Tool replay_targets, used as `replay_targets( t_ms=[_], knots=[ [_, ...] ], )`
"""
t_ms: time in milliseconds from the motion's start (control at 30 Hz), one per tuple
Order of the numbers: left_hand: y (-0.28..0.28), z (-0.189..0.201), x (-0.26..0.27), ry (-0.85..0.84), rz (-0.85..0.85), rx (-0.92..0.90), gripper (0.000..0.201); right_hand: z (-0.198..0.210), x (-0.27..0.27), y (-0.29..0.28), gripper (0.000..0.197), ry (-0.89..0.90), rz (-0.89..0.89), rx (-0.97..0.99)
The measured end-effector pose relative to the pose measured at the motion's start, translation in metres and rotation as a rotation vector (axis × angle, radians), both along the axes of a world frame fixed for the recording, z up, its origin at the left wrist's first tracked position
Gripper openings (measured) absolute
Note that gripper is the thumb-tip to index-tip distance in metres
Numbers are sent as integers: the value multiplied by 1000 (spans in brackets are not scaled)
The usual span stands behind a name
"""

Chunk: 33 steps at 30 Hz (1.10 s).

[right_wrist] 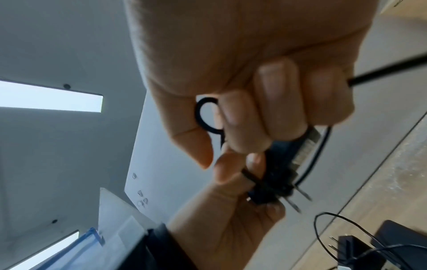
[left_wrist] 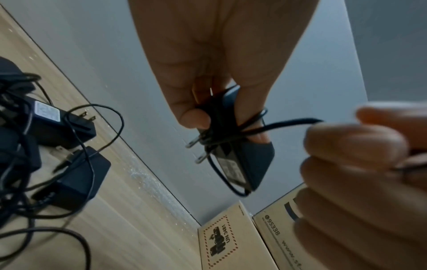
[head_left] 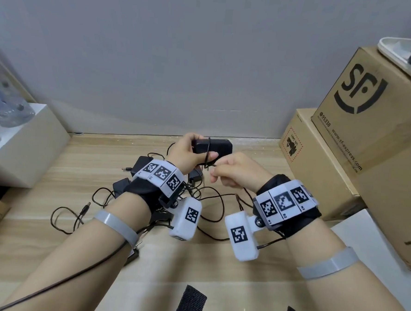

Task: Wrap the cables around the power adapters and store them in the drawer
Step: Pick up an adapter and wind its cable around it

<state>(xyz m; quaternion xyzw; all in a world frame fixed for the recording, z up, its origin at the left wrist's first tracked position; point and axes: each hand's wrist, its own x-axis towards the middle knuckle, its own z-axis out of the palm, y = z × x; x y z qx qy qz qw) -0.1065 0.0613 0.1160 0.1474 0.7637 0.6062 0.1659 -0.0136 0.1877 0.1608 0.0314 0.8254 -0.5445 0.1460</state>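
Left hand [head_left: 188, 152] grip grasping adapter [head_left: 218, 145], right hand [head_left: 237, 171] grip pinching cable [left_wrist: 286, 123], fingertips blurred

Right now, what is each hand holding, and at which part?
The left hand grips the black power adapter at its plug end. The right hand pinches the adapter's cable close to the wrapped turns.

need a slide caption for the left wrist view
Left hand holds an adapter while the right hand pulls its cable taut mid-wrap.
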Motion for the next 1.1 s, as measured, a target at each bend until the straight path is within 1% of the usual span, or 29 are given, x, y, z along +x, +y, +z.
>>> replay_targets(
  t_ms=[33, 100, 167, 233, 300, 367, 467, 500, 567, 600, 633, 667, 767, 833, 933, 1033, 1100],
  knots=[
    [-2, 1, -1, 21, -27, -56, 33, 6, 1, 2, 25, 55, -17, 11],
    [-6, 1, -2, 72, -107, -185, 34, 16, 2, 7, 24, 159, -76, -43],
    [-10, 2, 1, 37, -205, -238, 30, 22, 0, 13, 24, 256, -141, -42],
    [-14, 3, 3, -34, -339, -224, 30, 21, -4, 20, 23, 338, -215, 14],
    [-18, 6, 4, -73, -460, -152, 38, 12, -10, 28, 20, 390, -286, 30],
    [-21, 11, 5, -101, -506, -42, 46, 2, -12, 32, 18, 393, -336, 39],
    [-22, 20, 5, -178, -484, 159, 69, -16, -13, 34, 20, 326, -392, 40],
    [-21, 22, 7, -198, -472, 239, 73, -20, -13, 32, 20, 306, -401, 20],
    [-16, 24, 11, -237, -436, 367, 77, -28, -16, 27, 20, 269, -402, -1],
    [-13, 26, 13, -256, -404, 419, 78, -29, -16, 24, 26, 237, -394, 18],
    [-10, 27, 14, -269, -365, 463, 76, -30, -15, 19, 31, 200, -377, 49],
    [-7, 28, 15, -275, -324, 495, 70, -31, -14, 14, 33, 174, -352, 79],
    [-1, 29, 15, -269, -172, 482, 39, -34, -11, 1, 33, 168, -287, 101],
    [2, 29, 14, -228, -101, 431, 35, -34, -11, -2, 32, 160, -274, 103],
    [3, 28, 13, -167, -69, 357, 31, -31, -11, 0, 33, 133, -247, 106],
    [4, 27, 13, -106, -24, 298, 23, -32, -9, 0, 34, 58, -203, 72],
    [5, 25, 11, -96, 14, 297, 24, -33, -7, -3, 34, -4, -137, 15]
  ],
)
